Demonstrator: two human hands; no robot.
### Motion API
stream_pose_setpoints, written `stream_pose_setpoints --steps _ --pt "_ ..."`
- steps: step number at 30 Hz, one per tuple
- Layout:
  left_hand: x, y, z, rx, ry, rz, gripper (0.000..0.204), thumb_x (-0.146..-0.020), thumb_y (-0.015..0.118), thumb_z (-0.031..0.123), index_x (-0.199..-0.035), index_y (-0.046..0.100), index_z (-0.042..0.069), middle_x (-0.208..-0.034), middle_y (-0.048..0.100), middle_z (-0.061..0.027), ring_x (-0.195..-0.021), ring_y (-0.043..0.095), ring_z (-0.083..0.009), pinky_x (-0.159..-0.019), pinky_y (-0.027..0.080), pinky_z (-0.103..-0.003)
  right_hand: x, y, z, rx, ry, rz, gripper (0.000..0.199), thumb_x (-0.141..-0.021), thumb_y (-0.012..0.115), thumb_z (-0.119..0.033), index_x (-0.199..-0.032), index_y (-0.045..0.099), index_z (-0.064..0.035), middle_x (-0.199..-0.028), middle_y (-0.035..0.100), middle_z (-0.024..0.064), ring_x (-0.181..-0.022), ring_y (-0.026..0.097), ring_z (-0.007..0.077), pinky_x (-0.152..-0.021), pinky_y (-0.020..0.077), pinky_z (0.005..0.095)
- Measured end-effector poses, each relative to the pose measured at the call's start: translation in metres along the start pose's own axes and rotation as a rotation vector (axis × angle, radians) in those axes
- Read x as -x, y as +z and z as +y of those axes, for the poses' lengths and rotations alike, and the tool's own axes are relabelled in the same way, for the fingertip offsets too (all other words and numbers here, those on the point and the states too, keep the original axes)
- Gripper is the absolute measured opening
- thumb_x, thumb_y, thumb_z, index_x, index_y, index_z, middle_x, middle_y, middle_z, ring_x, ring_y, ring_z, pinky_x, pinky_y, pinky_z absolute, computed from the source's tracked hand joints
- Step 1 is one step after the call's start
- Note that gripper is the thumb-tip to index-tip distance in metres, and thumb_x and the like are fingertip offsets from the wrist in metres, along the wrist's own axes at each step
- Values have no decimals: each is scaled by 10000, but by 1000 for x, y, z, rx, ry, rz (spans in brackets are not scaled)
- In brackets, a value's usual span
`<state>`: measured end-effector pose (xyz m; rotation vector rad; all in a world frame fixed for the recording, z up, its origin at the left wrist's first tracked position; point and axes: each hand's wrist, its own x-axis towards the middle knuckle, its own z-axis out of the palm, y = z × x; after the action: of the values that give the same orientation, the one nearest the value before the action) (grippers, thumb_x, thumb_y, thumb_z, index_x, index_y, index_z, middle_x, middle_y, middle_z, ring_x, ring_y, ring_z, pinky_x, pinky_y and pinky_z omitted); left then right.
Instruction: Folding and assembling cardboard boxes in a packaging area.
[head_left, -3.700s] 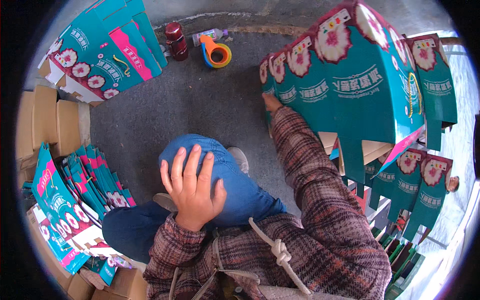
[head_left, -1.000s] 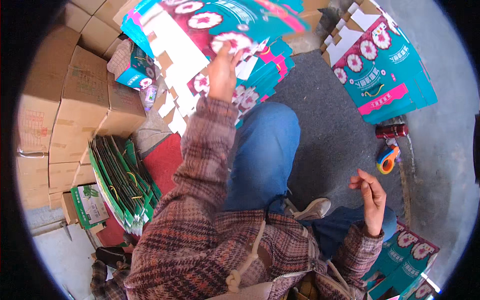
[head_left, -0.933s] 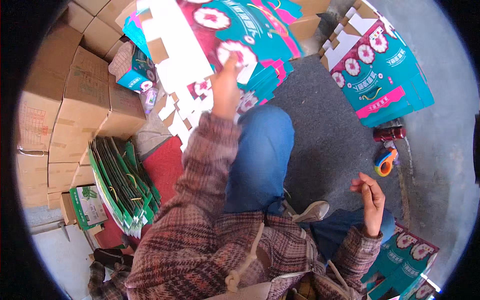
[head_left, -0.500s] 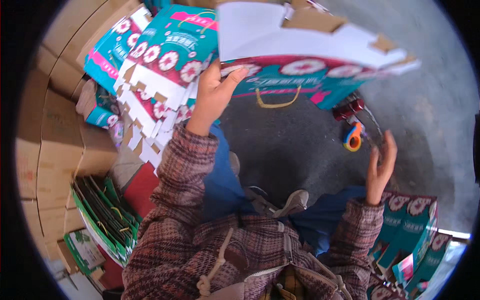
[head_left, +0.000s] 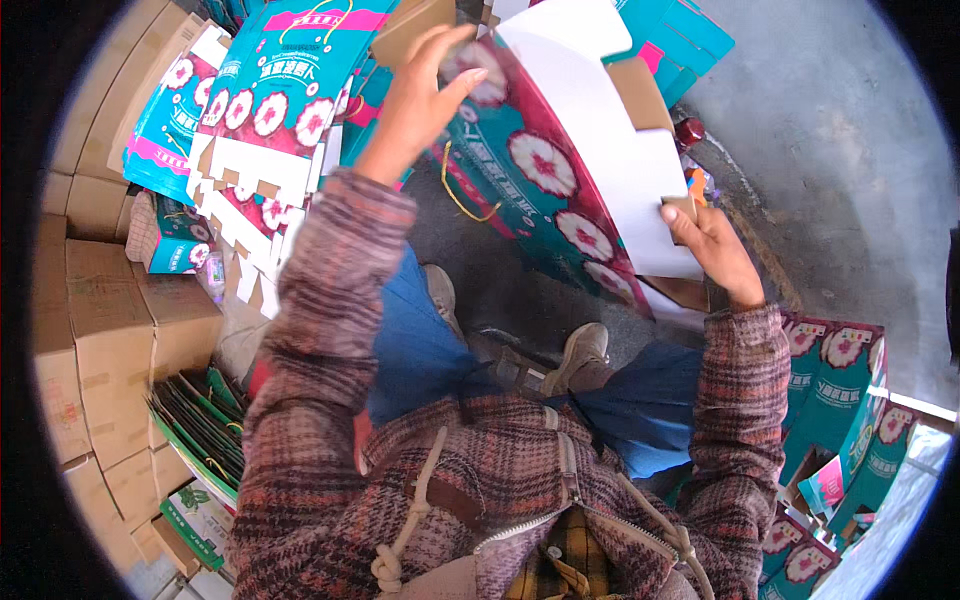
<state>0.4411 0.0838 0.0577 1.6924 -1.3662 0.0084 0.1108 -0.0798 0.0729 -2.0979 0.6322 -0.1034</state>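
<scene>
A teal and dark-red gift box (head_left: 545, 165) with round flower-like prints hangs tilted in front of me, its white and brown cardboard flaps turned outward. A yellow cord handle (head_left: 462, 190) loops from its printed side. My right hand (head_left: 722, 252) grips a flap edge at the box's lower right, thumb on top, fingers partly hidden. At the upper left corner of the box, my left hand (head_left: 420, 105) has its fingers and thumb spread apart. Whether it touches the box there is hard to see.
Flattened teal boxes (head_left: 290, 75) are stacked at the left beside brown cartons (head_left: 110, 285). Green folded packaging (head_left: 200, 425) stands at lower left. Several standing teal boxes (head_left: 835, 385) are at right. An orange tape cutter (head_left: 697, 187) lies partly hidden behind the box.
The box has swung from level to a steep slant, its right end lowered toward me. My right hand, empty before, has taken hold of its flap; my left hand has moved up and opened.
</scene>
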Motion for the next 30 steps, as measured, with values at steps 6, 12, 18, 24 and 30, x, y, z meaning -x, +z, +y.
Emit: stream_pose_setpoints --steps 6,12,18,24,30 --pt "85 99 86 221 -69 -196 1105 -650 827 404 -1433 198 -56 -1473 235 -272 -1389 216 -388 -1134 197 -442 -31 5 13 -193 122 24 481 -958 473 -473 -1058 633 -30 -832 634 15 -769 585 91 -631 487 255" --pt "96 133 101 342 -165 -151 823 -825 679 292 -1422 228 -51 -1413 322 -288 -1301 361 -408 -1052 332 -429 -28 18 7 -658 191 128 441 -958 511 -365 -1228 535 -17 -1093 632 71 -938 635 151 -714 565 303" --pt "109 120 80 299 -159 -74 537 -930 464 103 -1435 287 60 -1388 409 -207 -1250 443 -364 -997 406 -395 -18 -3 40 -540 252 227 423 -938 539 -334 -1188 561 6 -1037 649 72 -900 640 138 -647 552 264" --pt "156 64 81 100 -6 -260 579 -908 497 77 -1445 288 133 -1409 364 -223 -1256 428 -387 -994 420 -401 -14 -50 90 -515 243 426 361 -928 523 -291 -1056 588 40 -860 645 87 -656 634 146 -582 521 241" --pt "158 65 96 -211 131 -590 841 -720 713 86 -1447 309 215 -1420 333 -227 -1154 530 -372 -892 507 -390 -44 -29 107 -305 272 398 306 -896 549 -249 -937 597 50 -802 646 81 -610 621 164 -517 497 306"
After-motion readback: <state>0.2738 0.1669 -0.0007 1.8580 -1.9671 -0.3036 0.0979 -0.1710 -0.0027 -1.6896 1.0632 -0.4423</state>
